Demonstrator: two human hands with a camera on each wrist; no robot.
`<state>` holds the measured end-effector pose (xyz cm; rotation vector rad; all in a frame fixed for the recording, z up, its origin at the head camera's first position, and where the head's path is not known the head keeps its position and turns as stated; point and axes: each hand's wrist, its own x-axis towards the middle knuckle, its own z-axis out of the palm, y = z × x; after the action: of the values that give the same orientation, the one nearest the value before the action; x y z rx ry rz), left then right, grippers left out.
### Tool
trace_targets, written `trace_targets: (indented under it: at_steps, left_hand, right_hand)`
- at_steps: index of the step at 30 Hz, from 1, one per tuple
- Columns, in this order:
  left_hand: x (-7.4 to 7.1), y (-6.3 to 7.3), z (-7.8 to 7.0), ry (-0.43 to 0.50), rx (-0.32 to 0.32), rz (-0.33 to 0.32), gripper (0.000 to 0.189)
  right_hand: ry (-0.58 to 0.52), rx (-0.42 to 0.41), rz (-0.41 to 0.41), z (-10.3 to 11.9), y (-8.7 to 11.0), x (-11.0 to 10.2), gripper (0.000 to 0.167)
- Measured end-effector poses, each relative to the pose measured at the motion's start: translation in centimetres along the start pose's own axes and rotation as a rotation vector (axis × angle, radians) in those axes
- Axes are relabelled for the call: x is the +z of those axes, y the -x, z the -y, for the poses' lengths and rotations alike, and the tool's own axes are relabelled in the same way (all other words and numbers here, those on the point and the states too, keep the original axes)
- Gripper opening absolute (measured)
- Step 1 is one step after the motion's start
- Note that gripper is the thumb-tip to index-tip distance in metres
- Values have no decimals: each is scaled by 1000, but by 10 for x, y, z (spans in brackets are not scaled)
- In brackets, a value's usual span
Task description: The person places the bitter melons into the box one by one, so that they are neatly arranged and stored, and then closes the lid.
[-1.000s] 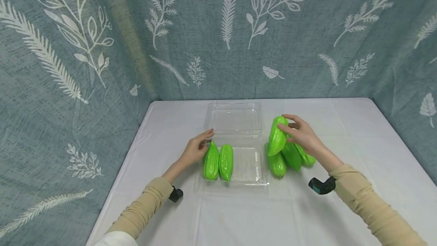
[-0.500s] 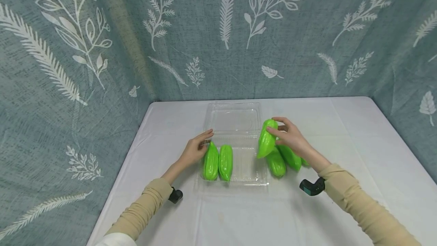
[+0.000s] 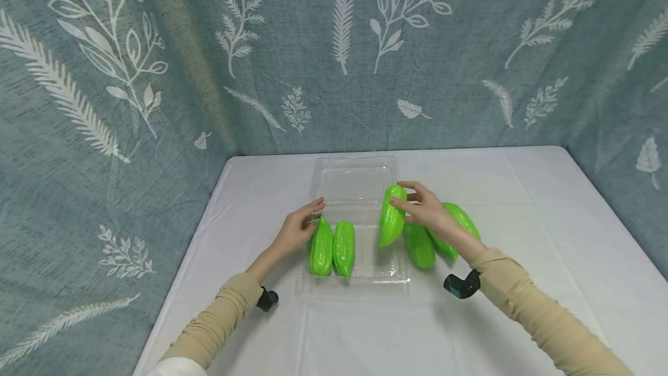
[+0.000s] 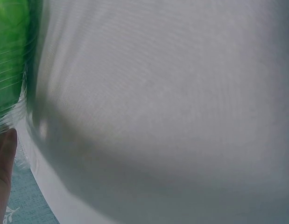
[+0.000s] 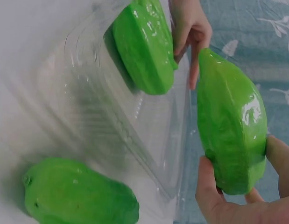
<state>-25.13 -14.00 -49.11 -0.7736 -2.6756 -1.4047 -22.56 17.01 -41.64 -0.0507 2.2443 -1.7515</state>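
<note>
A glossy green papaya [image 3: 392, 216] hangs tilted over the right side of the clear plastic clamshell container [image 3: 373, 263]. My right hand [image 3: 425, 210] grips its upper end between thumb and fingers, as the right wrist view also shows on that papaya [image 5: 233, 126]. Two more papayas, one at the left wall [image 3: 321, 248] and its neighbour [image 3: 344, 248], lie side by side in the container's left part. My left hand [image 3: 296, 231] is at the container's left wall. In the left wrist view a fingertip [image 4: 11, 135] touches the clear wall.
Right of the container lie several papayas, one close to its wall [image 3: 420, 248] and another farther back [image 3: 461, 219], partly behind my right arm. The container's open lid [image 3: 355, 181] lies flat behind it. A patterned curtain [image 3: 313, 45] borders the white table [image 3: 355, 335].
My right hand has carried the papaya leftward from above the pile to over the container's right side. My left hand has stayed at the left wall.
</note>
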Motion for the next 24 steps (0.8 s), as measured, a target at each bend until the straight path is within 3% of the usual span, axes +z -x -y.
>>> trace_targets:
  at_steps: [13,24]
  left_hand:
    - [0,0,1,-16,-23,-5,47]
    - [0,0,1,-8,4,1,48]
  right_hand:
    - [26,15,13,-4,-7,23,63]
    - [25,28,20,-12,-6,36,63]
